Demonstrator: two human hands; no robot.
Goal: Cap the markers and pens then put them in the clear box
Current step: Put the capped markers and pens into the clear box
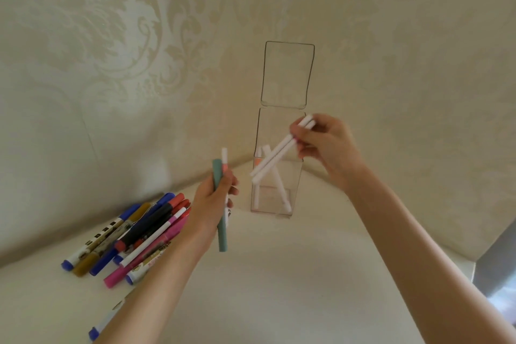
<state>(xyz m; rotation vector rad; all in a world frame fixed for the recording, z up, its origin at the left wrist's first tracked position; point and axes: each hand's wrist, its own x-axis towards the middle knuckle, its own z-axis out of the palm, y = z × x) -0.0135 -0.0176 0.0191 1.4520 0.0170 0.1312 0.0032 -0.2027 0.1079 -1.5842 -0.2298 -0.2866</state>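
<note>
A tall clear box stands in the corner of the white table with its hinged lid flipped up against the wall. A few white pens lean inside it. My right hand grips two white pens, held slanting in front of the box's upper part, their lower ends pointing down-left. My left hand holds a teal marker and a thin white pen with an orange band upright, left of the box.
A pile of several markers in blue, gold, black, red and pink lies at the left on the table. One more blue-capped marker pokes out under my left forearm. Patterned walls close the corner behind the box.
</note>
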